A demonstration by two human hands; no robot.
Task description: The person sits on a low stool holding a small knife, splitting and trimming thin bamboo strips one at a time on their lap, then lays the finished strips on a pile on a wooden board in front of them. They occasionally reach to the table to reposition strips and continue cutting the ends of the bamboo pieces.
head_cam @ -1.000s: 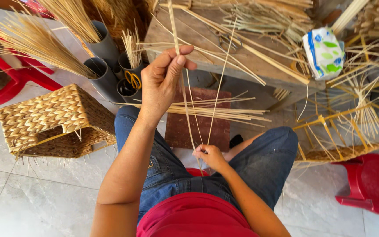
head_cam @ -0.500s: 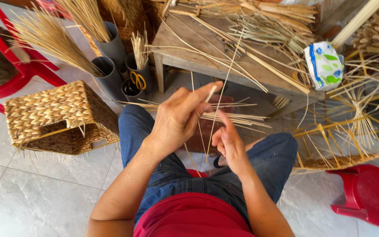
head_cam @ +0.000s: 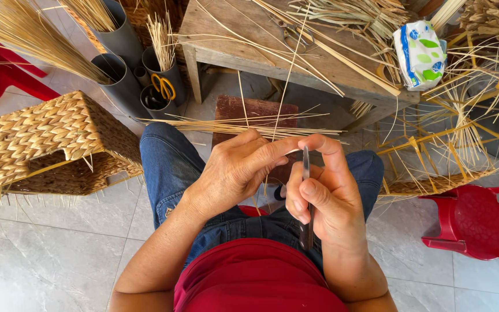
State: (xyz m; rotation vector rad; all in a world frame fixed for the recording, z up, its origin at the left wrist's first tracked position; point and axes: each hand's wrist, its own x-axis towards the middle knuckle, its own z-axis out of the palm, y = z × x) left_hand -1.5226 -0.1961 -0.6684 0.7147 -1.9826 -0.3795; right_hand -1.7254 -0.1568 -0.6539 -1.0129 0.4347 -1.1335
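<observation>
I sit with both hands together over my lap, in blue jeans and a red top. My left hand (head_cam: 239, 167) pinches thin straw strands (head_cam: 281, 98) that run up toward the wooden table (head_cam: 226, 34). My right hand (head_cam: 324, 190) grips a small knife (head_cam: 305, 173), blade pointing up between thumb and forefinger, right against the strands at my left fingertips. A bundle of loose straw (head_cam: 232, 124) lies across my knees.
A woven box-shaped basket (head_cam: 47, 144) lies at the left. Grey tubes (head_cam: 125, 69) hold straw bunches and yellow-handled scissors (head_cam: 163, 86). Red plastic chairs (head_cam: 480, 222) stand at right and far left. A white and green packet (head_cam: 420, 55) sits on the table; a half-woven frame (head_cam: 434, 156) lies right.
My left hand came down from high in front of me to my lap. My right hand rose to meet it, and the knife blade now shows upright at the strands.
</observation>
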